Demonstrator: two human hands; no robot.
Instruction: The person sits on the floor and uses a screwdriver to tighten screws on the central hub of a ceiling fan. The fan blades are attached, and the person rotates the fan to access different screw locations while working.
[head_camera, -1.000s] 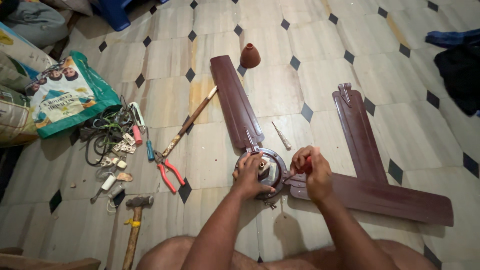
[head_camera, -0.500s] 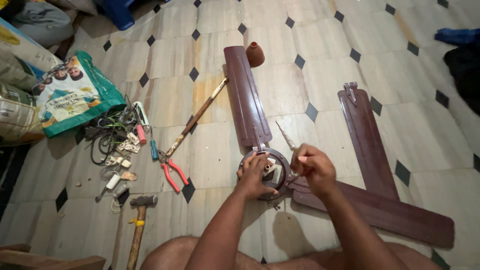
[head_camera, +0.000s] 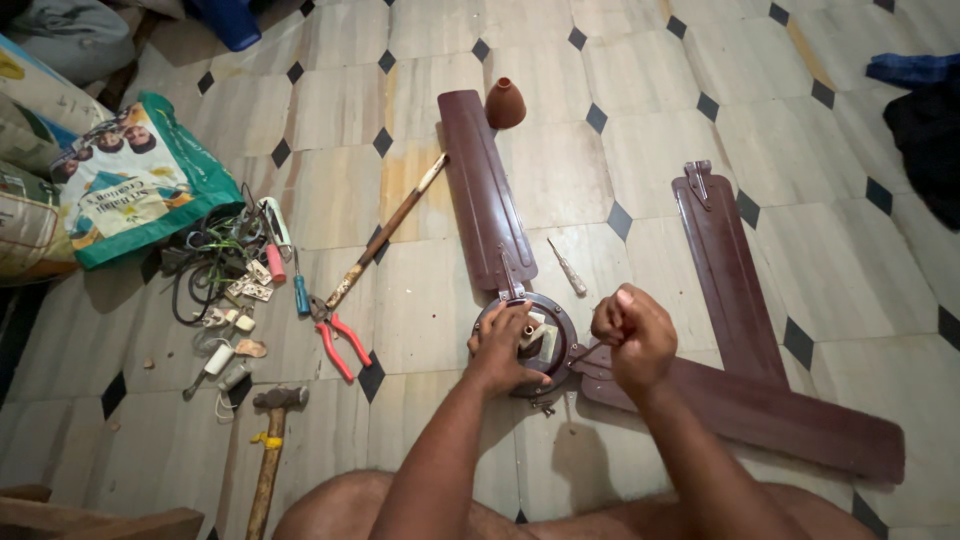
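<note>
A brown ceiling fan lies on the tiled floor, its round motor hub (head_camera: 545, 330) in front of me. One blade (head_camera: 482, 190) runs away from the hub, another (head_camera: 760, 410) runs right. A third blade (head_camera: 725, 270) lies loose beside them. My left hand (head_camera: 500, 345) rests on the hub, fingers over its centre. My right hand (head_camera: 632, 335) is closed around a thin tool whose tip points at the hub's right side. A small screwdriver (head_camera: 566, 267) lies just beyond the hub.
Red-handled pliers (head_camera: 338, 338), a long wooden-handled tool (head_camera: 385, 232), a hammer (head_camera: 270, 450), tangled wires and small parts (head_camera: 225, 270) lie at left. A green bag (head_camera: 135, 185) sits far left. A brown cone cap (head_camera: 505, 102) stands by the blade tip. Dark cloth (head_camera: 925, 120) is at right.
My right hand has lifted slightly and closed tighter near the hub's right edge. My left hand stays on the hub. The view has shifted a little.
</note>
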